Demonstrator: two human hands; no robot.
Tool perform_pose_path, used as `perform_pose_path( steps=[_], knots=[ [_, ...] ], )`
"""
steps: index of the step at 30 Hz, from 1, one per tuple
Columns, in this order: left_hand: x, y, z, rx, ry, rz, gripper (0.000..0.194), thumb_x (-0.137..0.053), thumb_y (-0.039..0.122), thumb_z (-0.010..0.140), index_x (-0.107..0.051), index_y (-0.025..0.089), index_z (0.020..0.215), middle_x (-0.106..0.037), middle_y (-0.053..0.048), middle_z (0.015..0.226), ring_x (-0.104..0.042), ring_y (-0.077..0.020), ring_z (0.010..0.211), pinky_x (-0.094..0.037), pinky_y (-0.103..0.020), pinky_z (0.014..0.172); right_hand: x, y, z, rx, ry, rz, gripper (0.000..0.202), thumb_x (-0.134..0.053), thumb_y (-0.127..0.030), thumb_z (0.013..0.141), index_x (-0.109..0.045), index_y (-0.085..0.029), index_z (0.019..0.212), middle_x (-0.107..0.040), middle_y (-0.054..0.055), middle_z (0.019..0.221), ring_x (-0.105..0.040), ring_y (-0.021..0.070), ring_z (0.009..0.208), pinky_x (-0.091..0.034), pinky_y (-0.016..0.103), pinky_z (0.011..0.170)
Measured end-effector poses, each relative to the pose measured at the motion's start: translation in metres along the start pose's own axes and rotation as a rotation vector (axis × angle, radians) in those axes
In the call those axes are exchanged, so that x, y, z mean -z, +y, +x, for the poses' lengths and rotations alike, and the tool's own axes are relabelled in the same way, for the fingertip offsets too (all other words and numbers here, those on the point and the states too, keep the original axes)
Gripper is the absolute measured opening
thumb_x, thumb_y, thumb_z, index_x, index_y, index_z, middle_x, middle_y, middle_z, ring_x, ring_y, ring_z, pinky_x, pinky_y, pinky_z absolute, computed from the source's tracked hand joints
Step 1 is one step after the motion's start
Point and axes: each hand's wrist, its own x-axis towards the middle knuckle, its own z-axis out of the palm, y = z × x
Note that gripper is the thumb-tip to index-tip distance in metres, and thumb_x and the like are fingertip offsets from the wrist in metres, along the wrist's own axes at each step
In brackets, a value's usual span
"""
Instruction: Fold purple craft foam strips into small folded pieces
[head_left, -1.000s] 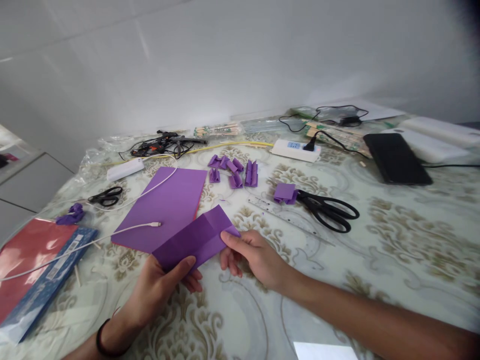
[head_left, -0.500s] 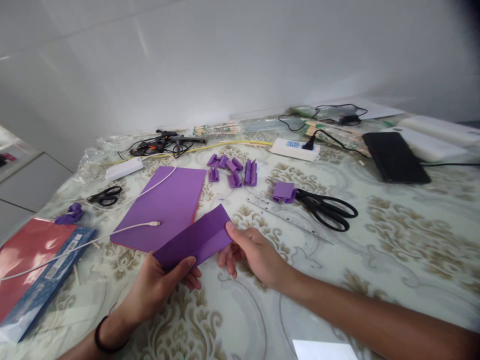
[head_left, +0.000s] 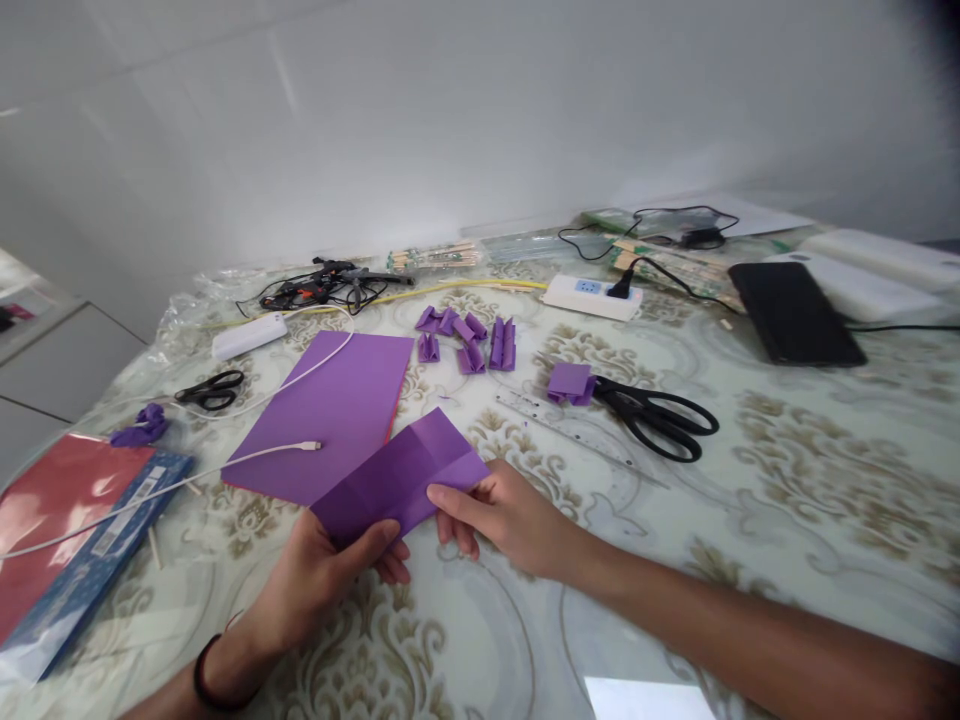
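Note:
A creased purple paper strip (head_left: 405, 468) is held between both hands, slanting up to the right. My left hand (head_left: 322, 570) grips its lower left end, thumb on top and fingers beneath. My right hand (head_left: 502, 515) pinches the lower right edge, thumb on the face and fingers behind. Beyond the strip lies a stack of purple sheets (head_left: 322, 400) with a red edge showing underneath. Several small folded purple pieces (head_left: 469, 340) stand past it. Another folded piece (head_left: 570, 382) rests on the blades of large black-handled scissors (head_left: 660, 415).
A clear ruler (head_left: 570, 430) lies near the large scissors. Small scissors (head_left: 212, 390), a white cable (head_left: 277, 450) and a red packet (head_left: 67, 510) are at the left. A power strip (head_left: 592, 298) and a black phone (head_left: 796, 313) sit at the back right.
My right thumb has moved left and down onto the strip's lower edge. The strip's right end, folded over or covered before, now shows extending above and past the thumb, with a crease visible.

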Motion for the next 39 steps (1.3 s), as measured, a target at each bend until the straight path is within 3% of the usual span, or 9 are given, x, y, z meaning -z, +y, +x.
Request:
perform_pose_path(
  steps=[12, 17, 21, 27, 33, 39],
  knots=[
    [0.002, -0.009, 0.002, 0.043, -0.071, -0.057, 0.040, -0.068, 0.046, 0.094, -0.079, 0.015, 0.071, -0.076, -0.008, 0.061, -0.072, -0.0193, 0.054, -0.058, -0.025, 0.057, -0.002, 0.004, 0.000, 0.017, 0.013, -0.013, 0.055, -0.060, -0.061, 0.092, -0.069, -0.016, 0.063, -0.058, 0.001, 0.052, -0.054, 0.0120, 0.049, -0.044, 0.025, 0.053],
    [-0.005, -0.009, -0.001, 0.049, -0.084, -0.136, 0.037, -0.070, 0.045, 0.093, -0.077, 0.014, 0.074, -0.078, -0.009, 0.065, -0.073, -0.0202, 0.055, -0.059, -0.027, 0.055, -0.005, 0.001, -0.002, 0.040, -0.052, -0.029, 0.040, -0.066, -0.053, 0.090, -0.067, -0.018, 0.072, -0.064, 0.001, 0.065, -0.057, 0.0119, 0.057, -0.045, 0.023, 0.053],
    [-0.007, -0.007, -0.002, 0.070, -0.109, -0.109, 0.042, -0.068, 0.047, 0.094, -0.077, 0.014, 0.069, -0.076, -0.009, 0.061, -0.073, -0.0204, 0.054, -0.060, -0.027, 0.055, -0.006, -0.001, -0.003, 0.042, -0.059, 0.008, 0.038, -0.069, -0.053, 0.089, -0.068, -0.018, 0.075, -0.063, 0.000, 0.063, -0.055, 0.0108, 0.054, -0.044, 0.022, 0.051],
    [0.007, 0.001, 0.003, 0.068, -0.118, -0.030, 0.045, -0.068, 0.051, 0.092, -0.078, 0.017, 0.066, -0.075, -0.008, 0.058, -0.071, -0.0209, 0.051, -0.060, -0.028, 0.054, 0.000, 0.003, 0.003, 0.004, 0.007, 0.115, 0.051, -0.067, -0.065, 0.085, -0.068, -0.015, 0.071, -0.061, 0.000, 0.056, -0.052, 0.0099, 0.045, -0.041, 0.022, 0.043],
    [0.029, -0.001, 0.012, 0.052, -0.099, -0.007, 0.045, -0.069, 0.046, 0.093, -0.075, 0.016, 0.062, -0.071, -0.006, 0.050, -0.065, -0.0166, 0.044, -0.052, -0.024, 0.048, 0.005, 0.006, 0.008, 0.082, 0.019, 0.187, 0.057, -0.056, -0.062, 0.093, -0.055, -0.018, 0.058, -0.055, -0.002, 0.049, -0.048, 0.0079, 0.038, -0.036, 0.021, 0.041],
    [0.026, -0.007, 0.015, -0.023, -0.044, -0.222, 0.035, -0.074, 0.043, 0.090, -0.075, 0.014, 0.070, -0.072, -0.005, 0.059, -0.065, -0.0155, 0.050, -0.053, -0.024, 0.053, 0.003, 0.008, 0.008, 0.094, 0.040, 0.184, 0.057, -0.056, -0.064, 0.094, -0.057, -0.018, 0.061, -0.053, -0.003, 0.051, -0.048, 0.0091, 0.042, -0.040, 0.022, 0.043]
  ],
)
